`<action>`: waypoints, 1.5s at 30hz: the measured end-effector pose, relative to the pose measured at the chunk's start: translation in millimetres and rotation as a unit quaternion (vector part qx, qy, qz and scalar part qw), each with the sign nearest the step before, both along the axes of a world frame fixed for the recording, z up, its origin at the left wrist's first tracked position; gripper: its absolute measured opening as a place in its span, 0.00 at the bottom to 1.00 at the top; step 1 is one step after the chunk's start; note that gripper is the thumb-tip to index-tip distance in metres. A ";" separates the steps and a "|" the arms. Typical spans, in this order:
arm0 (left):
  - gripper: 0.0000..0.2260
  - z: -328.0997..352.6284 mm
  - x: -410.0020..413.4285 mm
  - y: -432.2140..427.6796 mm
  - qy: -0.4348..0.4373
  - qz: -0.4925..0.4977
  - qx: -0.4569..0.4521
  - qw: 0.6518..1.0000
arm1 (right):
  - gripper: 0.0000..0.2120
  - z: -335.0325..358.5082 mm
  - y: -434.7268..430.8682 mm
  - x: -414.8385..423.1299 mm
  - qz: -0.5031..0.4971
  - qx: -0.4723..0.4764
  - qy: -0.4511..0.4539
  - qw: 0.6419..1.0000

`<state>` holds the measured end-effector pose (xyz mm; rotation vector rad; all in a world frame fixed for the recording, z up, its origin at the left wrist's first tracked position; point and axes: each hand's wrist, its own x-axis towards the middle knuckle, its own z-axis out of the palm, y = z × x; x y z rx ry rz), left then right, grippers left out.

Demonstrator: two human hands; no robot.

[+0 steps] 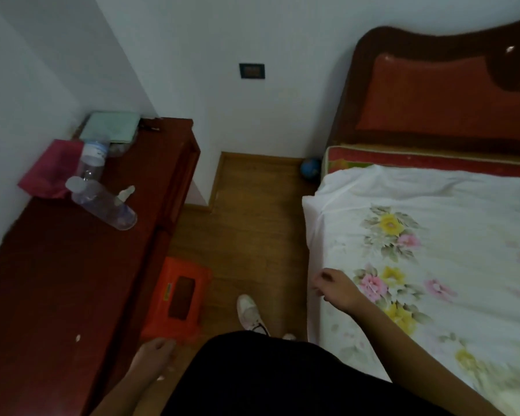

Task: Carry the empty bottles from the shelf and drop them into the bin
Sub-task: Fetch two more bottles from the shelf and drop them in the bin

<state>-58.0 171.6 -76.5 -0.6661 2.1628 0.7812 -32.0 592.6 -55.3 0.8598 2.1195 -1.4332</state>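
Note:
Two clear empty plastic bottles rest on the dark red shelf [57,280] at the left. One bottle [102,204] lies on its side with a white cap. The other bottle [92,162] stands behind it, against a pink bag. An orange bin [177,298] with a swing lid sits on the floor beside the shelf. My left hand [155,354] hangs low next to the bin's near corner, fingers loosely curled, holding nothing. My right hand [335,288] hovers at the bed's edge, fingers loosely curled and empty. Both hands are far from the bottles.
A pink bag [50,168] and a green folded item [111,126] sit at the shelf's far end. A bed with a white floral sheet [418,250] fills the right side. A narrow strip of wooden floor [252,220] runs between them. A blue ball [311,167] lies by the wall.

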 end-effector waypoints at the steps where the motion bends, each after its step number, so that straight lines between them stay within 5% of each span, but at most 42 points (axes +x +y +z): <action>1: 0.10 -1.2 -6.3 2.3 0.000 0.008 0.001 1.000 | 0.09 -1.1 4.3 -9.1 0.003 0.002 -0.001 1.000; 18: 0.09 17.0 -192.4 63.4 0.059 0.042 0.125 0.989 | 0.08 -29.8 58.9 -86.2 -0.013 0.048 -0.114 0.992; 25: 0.08 31.2 -223.5 48.7 0.120 0.165 0.126 0.971 | 0.06 -12.3 12.8 -234.3 0.169 0.063 -0.056 0.982; 34: 0.08 56.3 -215.9 18.8 0.178 0.409 0.071 0.892 | 0.06 32.8 -122.8 -414.5 0.435 -0.019 0.023 0.900; 41: 0.04 80.6 -201.2 36.8 0.239 0.483 -0.009 0.842 | 0.09 49.0 -199.3 -473.6 0.586 -0.035 0.085 0.805; 45: 0.24 82.5 -211.8 49.5 0.262 0.491 -0.036 0.830 | 0.10 48.7 -221.9 -494.2 0.625 -0.003 0.127 0.770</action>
